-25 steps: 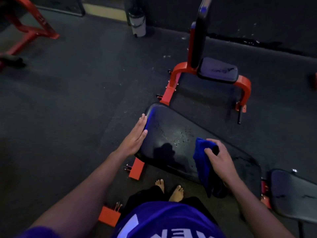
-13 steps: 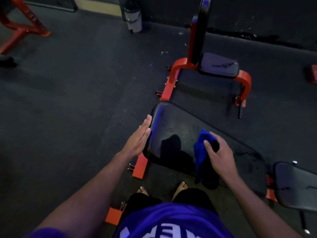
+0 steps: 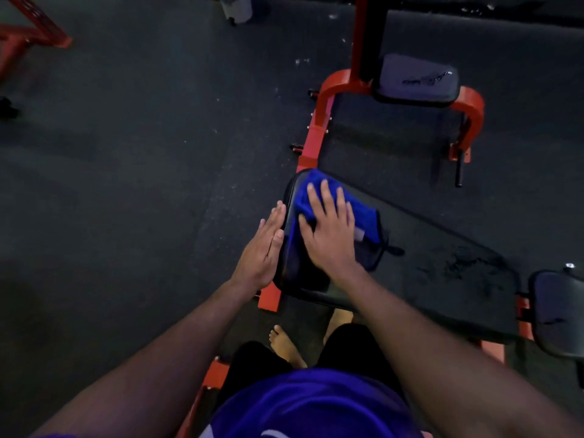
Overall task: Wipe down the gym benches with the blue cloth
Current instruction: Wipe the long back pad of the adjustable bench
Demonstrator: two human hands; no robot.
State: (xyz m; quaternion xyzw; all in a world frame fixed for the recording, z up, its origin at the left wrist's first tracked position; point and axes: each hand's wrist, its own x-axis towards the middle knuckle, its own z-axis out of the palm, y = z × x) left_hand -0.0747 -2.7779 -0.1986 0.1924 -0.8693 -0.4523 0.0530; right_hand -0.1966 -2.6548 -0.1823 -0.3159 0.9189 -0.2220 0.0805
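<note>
A long black padded bench (image 3: 442, 273) on a red frame runs from the middle of the view to the right. The blue cloth (image 3: 363, 216) lies spread on the bench's left end. My right hand (image 3: 330, 230) presses flat on the cloth with fingers straight and spread. My left hand (image 3: 264, 251) rests with straight fingers against the bench's left edge. Wet marks show on the pad farther right.
A second bench with a small black seat (image 3: 417, 82) and red frame (image 3: 316, 134) stands just beyond. Another black pad (image 3: 559, 311) adjoins on the right. My bare feet (image 3: 284, 343) stand by the bench. A grey bin (image 3: 235, 7) and red equipment (image 3: 34, 30) are farther off.
My right hand carried the cloth from the bench's near middle to its left end and now presses flat on it instead of gripping it. My left hand stayed at the bench's edge.
</note>
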